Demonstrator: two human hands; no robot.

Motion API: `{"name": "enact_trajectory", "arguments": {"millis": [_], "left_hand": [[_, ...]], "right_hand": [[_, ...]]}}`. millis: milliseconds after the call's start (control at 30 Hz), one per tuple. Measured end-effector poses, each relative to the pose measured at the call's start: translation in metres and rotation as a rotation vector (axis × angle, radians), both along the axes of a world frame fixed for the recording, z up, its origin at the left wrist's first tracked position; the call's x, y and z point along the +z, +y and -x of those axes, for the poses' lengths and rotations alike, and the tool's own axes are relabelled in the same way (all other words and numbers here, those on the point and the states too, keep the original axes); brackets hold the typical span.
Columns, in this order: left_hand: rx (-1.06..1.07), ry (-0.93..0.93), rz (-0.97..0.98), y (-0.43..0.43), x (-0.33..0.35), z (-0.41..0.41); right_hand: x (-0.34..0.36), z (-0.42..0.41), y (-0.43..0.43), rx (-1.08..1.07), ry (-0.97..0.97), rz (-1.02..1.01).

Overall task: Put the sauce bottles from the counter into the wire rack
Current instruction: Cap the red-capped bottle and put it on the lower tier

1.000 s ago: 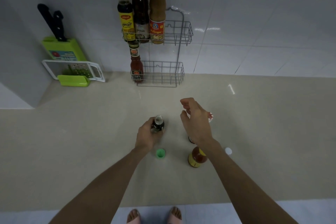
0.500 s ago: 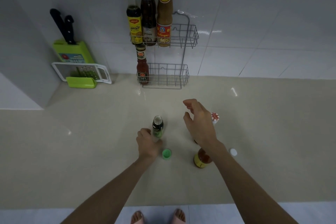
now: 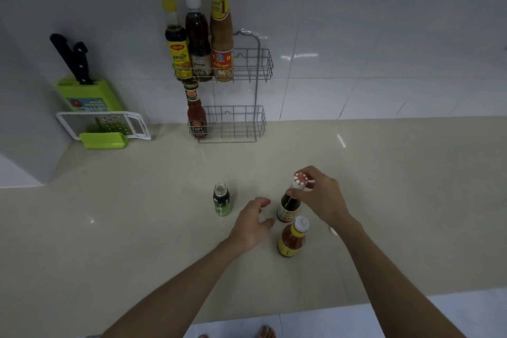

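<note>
A two-tier wire rack (image 3: 262, 63) hangs on the tiled wall; three tall bottles stand in its upper basket and a red sauce bottle (image 3: 196, 118) in the lower one. On the counter, my right hand (image 3: 321, 197) pinches the neck of a dark sauce bottle (image 3: 288, 206) just under its red-and-white cap. An orange sauce bottle (image 3: 292, 240) with a white cap stands just in front of it. A small uncapped green bottle (image 3: 221, 202) stands alone to the left. My left hand (image 3: 251, 223) hovers palm down between the green and dark bottles, fingers loose, touching neither bottle.
A green knife block (image 3: 87, 93) with black-handled knives and a white-and-green grater (image 3: 104, 126) sit at the back left. A white wall corner juts in at the far left. A small white cap (image 3: 332, 230) peeks out beside my right forearm. The counter's front edge runs near my feet.
My left hand let go of the green bottle and slid right, now covering the green cap's spot. My right hand dropped onto the dark bottle's neck.
</note>
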State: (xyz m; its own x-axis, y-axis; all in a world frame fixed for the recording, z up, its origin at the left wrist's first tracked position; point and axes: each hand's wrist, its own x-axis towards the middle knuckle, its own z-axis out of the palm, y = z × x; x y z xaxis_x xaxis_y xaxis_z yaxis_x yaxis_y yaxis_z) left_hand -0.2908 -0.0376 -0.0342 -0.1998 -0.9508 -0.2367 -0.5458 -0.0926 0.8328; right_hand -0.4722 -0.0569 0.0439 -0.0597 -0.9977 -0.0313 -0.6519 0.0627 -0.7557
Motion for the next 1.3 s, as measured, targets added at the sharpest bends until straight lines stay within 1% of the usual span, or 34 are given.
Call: {"name": "enact_trajectory", "arguments": {"millis": [200, 333, 433, 533, 567, 667, 767, 867, 967, 1033, 1133, 1233, 1300], "left_hand": [[-0.005, 0.011, -0.018, -0.016, 0.008, 0.014], [-0.004, 0.052, 0.006, -0.027, 0.024, 0.02], [-0.017, 0.191, 0.033, -0.036, 0.047, 0.022], [-0.006, 0.322, 0.109, -0.044, 0.067, 0.022], [0.002, 0.356, 0.13, -0.046, 0.073, 0.022], [0.015, 0.432, 0.149, -0.046, 0.089, 0.02], [0.016, 0.463, 0.177, -0.042, 0.096, 0.017], [0.01, 0.43, 0.2, -0.039, 0.096, 0.012], [0.014, 0.405, 0.189, -0.039, 0.095, 0.007], [-0.006, 0.418, 0.172, -0.04, 0.094, 0.003], [-0.109, 0.439, 0.084, -0.042, 0.093, -0.006], [-0.21, 0.479, 0.017, -0.038, 0.093, -0.012], [-0.225, 0.479, 0.018, -0.034, 0.091, -0.012]], "right_hand": [[-0.008, 0.0, -0.008, 0.048, 0.076, 0.037], [0.011, 0.0, -0.013, 0.092, 0.095, 0.087], [0.046, -0.005, -0.022, 0.116, 0.055, 0.161], [0.083, -0.01, -0.03, 0.134, -0.026, 0.176], [0.093, -0.011, -0.033, 0.141, -0.032, 0.177], [0.118, -0.014, -0.035, 0.208, 0.031, 0.19], [0.134, -0.013, -0.033, 0.259, 0.058, 0.151], [0.142, -0.016, -0.029, 0.328, 0.021, 0.102], [0.144, -0.022, -0.027, 0.393, -0.059, 0.122], [0.145, -0.021, -0.029, 0.441, -0.017, 0.127], [0.153, -0.015, -0.037, 0.573, 0.063, 0.078], [0.167, -0.011, -0.044, 0.724, 0.24, 0.081], [0.173, -0.01, -0.046, 0.748, 0.307, 0.076]]}}
